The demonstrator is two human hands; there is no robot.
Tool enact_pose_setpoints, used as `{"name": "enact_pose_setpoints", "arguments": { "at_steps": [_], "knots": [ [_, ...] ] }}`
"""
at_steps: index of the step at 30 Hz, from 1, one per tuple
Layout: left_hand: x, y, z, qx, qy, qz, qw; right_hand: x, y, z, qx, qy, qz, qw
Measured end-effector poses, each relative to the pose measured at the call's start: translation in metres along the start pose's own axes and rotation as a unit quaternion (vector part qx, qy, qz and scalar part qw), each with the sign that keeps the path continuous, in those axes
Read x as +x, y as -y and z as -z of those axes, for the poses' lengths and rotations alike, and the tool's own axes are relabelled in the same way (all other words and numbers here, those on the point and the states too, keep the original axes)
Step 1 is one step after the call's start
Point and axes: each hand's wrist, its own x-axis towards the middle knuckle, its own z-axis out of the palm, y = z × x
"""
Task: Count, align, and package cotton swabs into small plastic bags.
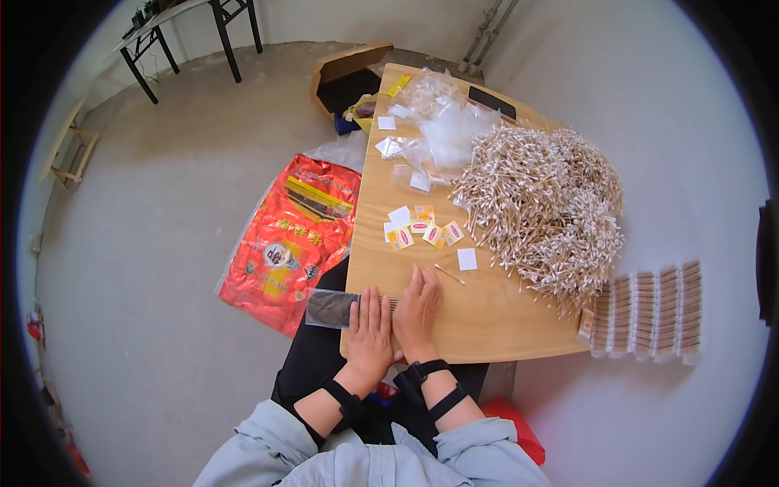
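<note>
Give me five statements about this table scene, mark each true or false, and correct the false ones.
1. A large pile of cotton swabs lies on the wooden table. True.
2. The left hand rests on that pile. False: it lies over the end of a clear plastic bag by the table's edge.
3. A single swab lies apart from the pile, near the right hand. True.
4. The large red bag lies on the tabletop. False: it is off the tabletop, to its left.
5. The hands are far apart. False: they are side by side.
</note>
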Motion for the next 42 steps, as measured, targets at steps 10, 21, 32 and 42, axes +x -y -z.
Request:
{"name": "enact_pose_setpoints", "arguments": {
  "at_steps": [10,21,32,42],
  "knots": [
    [-0.005,0.007,0.019,-0.014,0.02,-0.034,0.999,0.0,-0.011,-0.011,0.044,0.046,-0.028,0.998],
    [-0.004,0.006,0.02,-0.02,0.045,-0.028,0.998,-0.002,-0.046,0.018,0.036,0.001,-0.094,0.995],
    [-0.004,0.01,0.016,-0.002,0.02,-0.035,0.999,0.002,-0.001,0.001,-0.016,0.001,-0.005,1.0],
    [0.012,0.041,0.065,-0.121,-0.091,0.059,0.987,0.002,0.002,-0.006,-0.044,0.024,0.036,0.998]
  ]
}}
